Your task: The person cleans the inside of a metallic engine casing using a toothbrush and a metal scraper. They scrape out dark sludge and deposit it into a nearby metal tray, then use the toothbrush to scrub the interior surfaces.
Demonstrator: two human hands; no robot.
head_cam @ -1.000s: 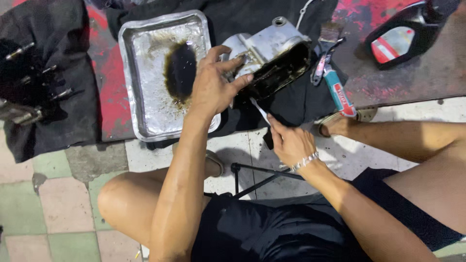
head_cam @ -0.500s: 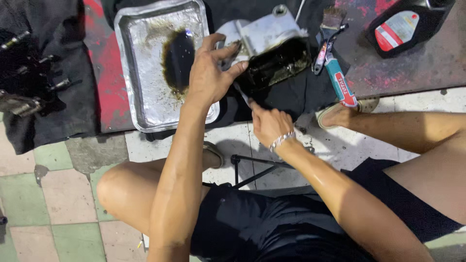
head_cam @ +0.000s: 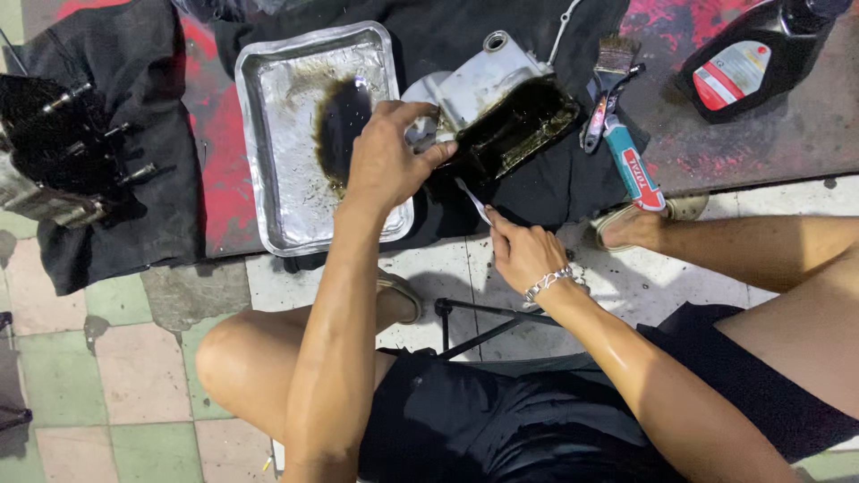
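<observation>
My left hand (head_cam: 386, 161) grips the near edge of a grey metal engine cover (head_cam: 488, 85) that lies tilted on a black cloth (head_cam: 537, 179), its oily black inside turned toward me. A thin pale scraper blade (head_cam: 472, 199) is pinched in my right hand (head_cam: 525, 253), and its tip touches the cover's lower rim. A silver bracelet sits on my right wrist. I sit low, with both bare knees in view.
An aluminium tray (head_cam: 286, 134) with a dark oil puddle lies left of the cover. A paintbrush (head_cam: 612, 55) and teal-handled tool (head_cam: 632, 170) lie right of it, a black oil bottle (head_cam: 752, 58) beyond. Dark engine parts (head_cam: 63, 152) rest on cloth, far left.
My right hand slid in toward the cover's rim with the scraper, then drew back a little. The left hand kept its grip on the cover. The view shifted slightly.
</observation>
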